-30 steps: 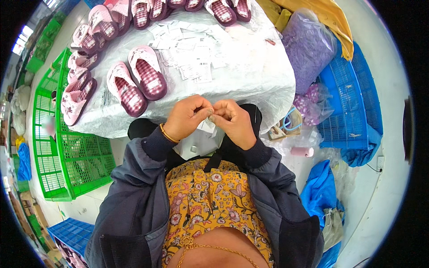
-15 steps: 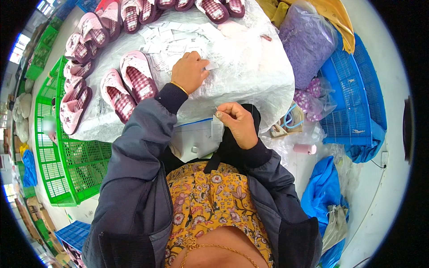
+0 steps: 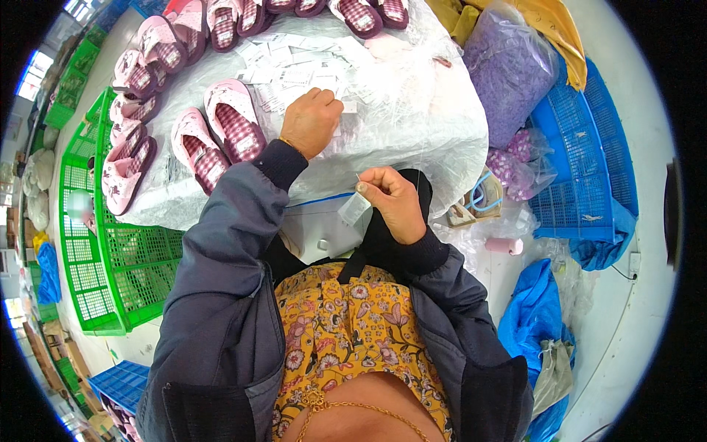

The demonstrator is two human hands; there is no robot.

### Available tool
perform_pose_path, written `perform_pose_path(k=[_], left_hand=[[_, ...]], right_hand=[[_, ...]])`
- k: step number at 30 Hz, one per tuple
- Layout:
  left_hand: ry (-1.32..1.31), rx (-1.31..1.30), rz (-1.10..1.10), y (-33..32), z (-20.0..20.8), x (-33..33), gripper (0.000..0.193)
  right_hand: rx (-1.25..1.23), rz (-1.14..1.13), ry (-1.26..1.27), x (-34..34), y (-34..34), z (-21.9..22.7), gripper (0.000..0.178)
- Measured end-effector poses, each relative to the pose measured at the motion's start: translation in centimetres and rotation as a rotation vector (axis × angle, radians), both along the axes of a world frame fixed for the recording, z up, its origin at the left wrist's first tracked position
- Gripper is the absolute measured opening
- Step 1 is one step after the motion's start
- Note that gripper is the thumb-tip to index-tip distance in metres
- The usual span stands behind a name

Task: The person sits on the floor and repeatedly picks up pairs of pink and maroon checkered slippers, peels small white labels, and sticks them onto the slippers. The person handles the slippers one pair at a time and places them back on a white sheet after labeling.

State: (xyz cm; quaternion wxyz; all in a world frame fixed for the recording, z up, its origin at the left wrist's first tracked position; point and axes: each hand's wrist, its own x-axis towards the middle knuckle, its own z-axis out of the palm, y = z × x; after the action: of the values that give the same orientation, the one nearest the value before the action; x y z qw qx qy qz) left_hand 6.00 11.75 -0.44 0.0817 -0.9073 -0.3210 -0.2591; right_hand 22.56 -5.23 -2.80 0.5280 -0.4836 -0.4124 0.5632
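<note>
My left hand (image 3: 313, 121) is closed, its fingers curled down over the plastic-covered table (image 3: 398, 140). A small white slip (image 3: 349, 107) shows at its fingertips; what lies inside the fingers is hidden. Beyond it, many printed white paper tags (image 3: 294, 62) lie loosely scattered. Nearer to me, in front of the table edge, my right hand (image 3: 394, 202) pinches a thin needle (image 3: 359, 177) between thumb and fingers. Below that pinch hangs a translucent white tag (image 3: 354, 209), tilted. A pair of pink slippers (image 3: 218, 129) with checked insoles sits left of my left hand.
More pink slippers (image 3: 158, 48) line the table's far and left edges. Green crates (image 3: 110, 243) stand at left. On the right are a bag of purple fluffy material (image 3: 508, 70), a blue crate (image 3: 574, 155), a pink roll (image 3: 504, 246) and blue sheeting (image 3: 534, 302).
The tag under my right hand has swung to the left and tilted. My left hand has shifted slightly, its fingers curling more, and the slip by its fingertips now looks flatter.
</note>
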Motion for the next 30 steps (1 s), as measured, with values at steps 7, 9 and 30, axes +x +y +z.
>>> perform_pose_path(k=[7, 9, 30], left_hand=[[-0.447, -0.300, 0.086, -1.1, 0.6, -2.0, 0.012], [-0.550, -0.491, 0.139, -1.8, 1.1, -3.0, 0.014], [-0.810, -0.927, -0.003, -9.6, 2.1, -4.4, 0.013]], right_hand=[[0.036, -0.019, -0.029, -0.6, 0.0, 0.9, 0.017], [0.054, -0.049, -0.052, -0.7, 0.2, 1.3, 0.017], [0.082, -0.075, -0.036, -3.1, 2.8, 4.5, 0.026]])
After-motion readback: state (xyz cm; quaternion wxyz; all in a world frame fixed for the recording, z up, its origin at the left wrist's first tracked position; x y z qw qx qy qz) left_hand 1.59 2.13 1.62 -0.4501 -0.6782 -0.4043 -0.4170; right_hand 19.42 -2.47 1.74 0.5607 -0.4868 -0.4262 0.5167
